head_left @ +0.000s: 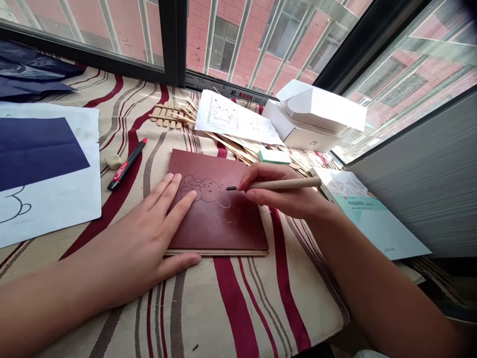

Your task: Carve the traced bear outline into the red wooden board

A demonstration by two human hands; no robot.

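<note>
A reddish-brown board [227, 223] lies flat on the striped cloth, with a cartoon animal outline [204, 189] cut or drawn into its surface. My left hand [156, 223] rests at the board's left side, fingers spread flat on it and the thumb along the near edge. In my right hand [283, 191] is a slim carving tool [283, 184] with a pale wooden handle, pinched between thumb and fingers. Its dark tip meets or hovers just over the right end of the outline; I cannot tell which.
Left of the board lie a black-and-red marker [127, 164], an eraser [113, 161] and a white sheet [74, 209] under dark blue paper [37, 149]. Beyond it are wooden sticks [167, 116], a drawing sheet [238, 117], a green-and-white block [275, 156] and white boxes [313, 114]. A book [372, 214] lies right.
</note>
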